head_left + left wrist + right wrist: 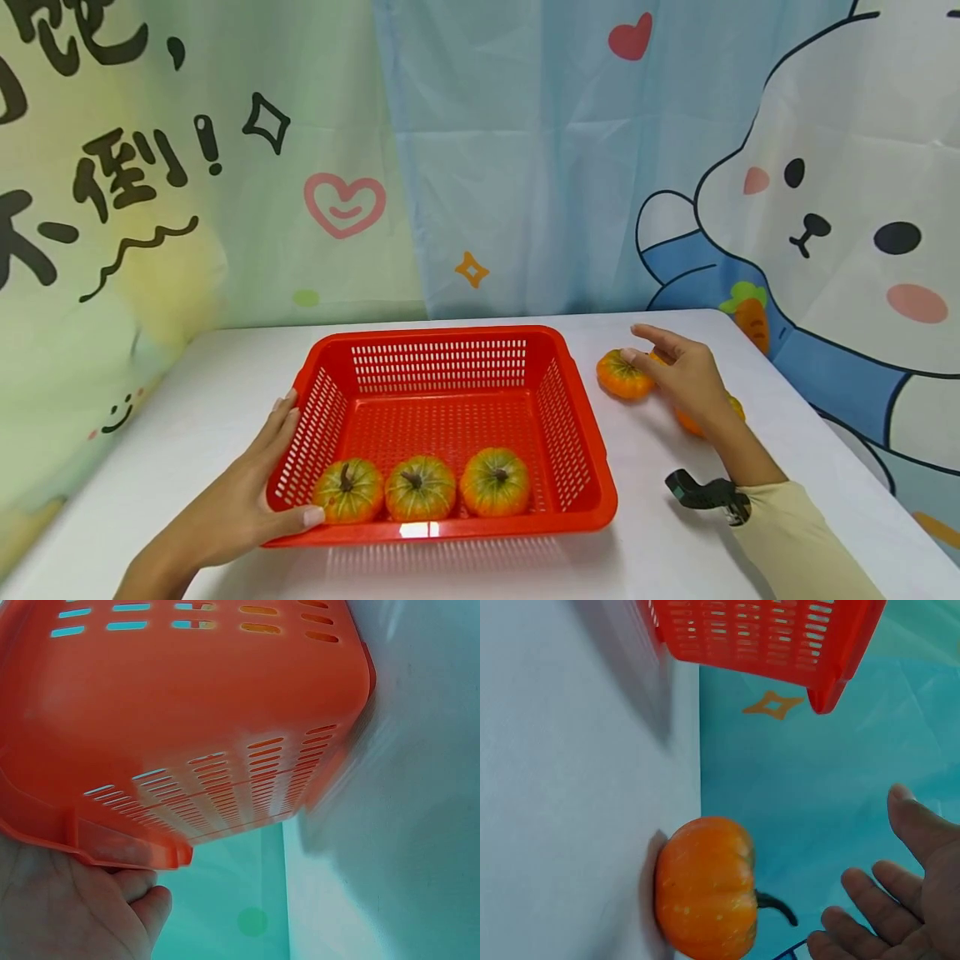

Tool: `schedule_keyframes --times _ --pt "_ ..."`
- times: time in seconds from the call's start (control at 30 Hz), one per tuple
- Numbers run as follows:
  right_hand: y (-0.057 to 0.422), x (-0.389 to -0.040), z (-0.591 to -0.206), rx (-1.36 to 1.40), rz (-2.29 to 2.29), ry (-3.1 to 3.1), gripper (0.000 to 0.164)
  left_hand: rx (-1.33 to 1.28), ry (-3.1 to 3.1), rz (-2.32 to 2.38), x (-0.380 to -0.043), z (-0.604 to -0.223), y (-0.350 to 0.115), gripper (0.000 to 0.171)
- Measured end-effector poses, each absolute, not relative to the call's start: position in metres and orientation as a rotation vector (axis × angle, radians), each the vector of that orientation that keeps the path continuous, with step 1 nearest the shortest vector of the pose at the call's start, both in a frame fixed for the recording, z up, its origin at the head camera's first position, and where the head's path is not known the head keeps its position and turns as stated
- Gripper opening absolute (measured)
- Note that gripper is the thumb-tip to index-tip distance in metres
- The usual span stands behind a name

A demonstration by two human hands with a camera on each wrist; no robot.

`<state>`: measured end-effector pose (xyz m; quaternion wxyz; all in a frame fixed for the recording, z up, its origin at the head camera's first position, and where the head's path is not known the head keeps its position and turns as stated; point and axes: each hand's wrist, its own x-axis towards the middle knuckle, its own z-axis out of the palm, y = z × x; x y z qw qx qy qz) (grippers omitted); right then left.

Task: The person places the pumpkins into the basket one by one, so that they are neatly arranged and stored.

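A red plastic basket (450,525) stands on the white table with three small orange-green pumpkins (495,483) in a row along its front wall. My left hand (240,492) holds the basket's front left corner, thumb over the front rim and fingers along the left side; the left wrist view shows fingers (146,900) beneath the rim. To the basket's right, my right hand (686,375) hovers over loose pumpkins (624,377), holding nothing. In the right wrist view, its spread fingers (877,904) are apart from an orange pumpkin (709,889) with a dark curved stem.
Another pumpkin (688,423) lies partly hidden under the right wrist. A black strapped device (705,492) is at that wrist. Behind the table (240,367) hangs a printed curtain (487,167) with hearts and a white cartoon animal.
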<state>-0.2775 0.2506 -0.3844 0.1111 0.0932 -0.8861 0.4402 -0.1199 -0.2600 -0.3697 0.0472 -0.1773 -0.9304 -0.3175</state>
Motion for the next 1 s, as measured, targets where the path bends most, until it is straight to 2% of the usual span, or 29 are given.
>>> schedule_keyframes --times 0.27,0.5,0.77,1.0 --pt "0.253 -0.284 -0.393 0.361 1.152 -2.809 0.077 -0.541 -2.837 -0.972 -0.121 -0.369 -0.259 0.111" --pt "0.245 -0.285 -0.399 0.524 1.158 -2.770 0.071 -0.550 -2.828 -0.991 -0.121 -0.368 -0.259 0.111" --pt "0.243 -0.290 -0.410 0.507 1.238 -2.779 0.073 -0.546 -2.833 -0.969 -0.120 -0.369 -0.260 0.111" --pt "0.241 -0.289 -0.417 0.480 1.346 -2.759 0.063 -0.552 -2.830 -0.962 -0.120 -0.369 -0.261 0.111"
